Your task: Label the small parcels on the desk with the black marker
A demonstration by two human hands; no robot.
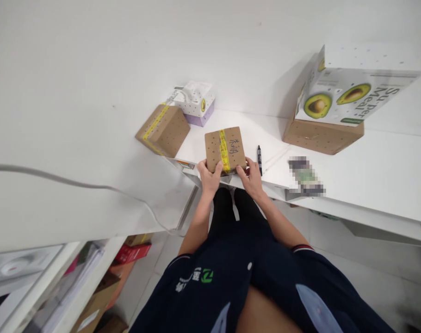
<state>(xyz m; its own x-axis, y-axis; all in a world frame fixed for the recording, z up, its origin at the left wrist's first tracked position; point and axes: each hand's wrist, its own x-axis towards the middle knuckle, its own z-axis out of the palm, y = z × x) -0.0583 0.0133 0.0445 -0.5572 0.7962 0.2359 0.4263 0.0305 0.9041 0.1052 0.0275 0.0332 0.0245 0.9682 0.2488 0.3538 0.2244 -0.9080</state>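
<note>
Between my two hands is a small brown cardboard box (213, 147), with yellow tape down its middle and dark handwriting on its top face. My left hand (209, 177) grips its near left corner, thumb on top. At the near right corner my right hand (251, 178) holds the same box, its fingers along the side. A black marker pen (259, 159) lies on the white table just right of my right hand. Whether the box rests on the table or is slightly raised, I cannot tell.
A larger taped cardboard box (174, 132) stands at the table's left end, beside a white-and-purple box (196, 99). To the right, a white avocado-print box (349, 95) sits on a brown carton (321, 136). A blurred-out item (306, 175) lies near the white table's (387, 171) front edge. A grey cable (92, 184) hangs left.
</note>
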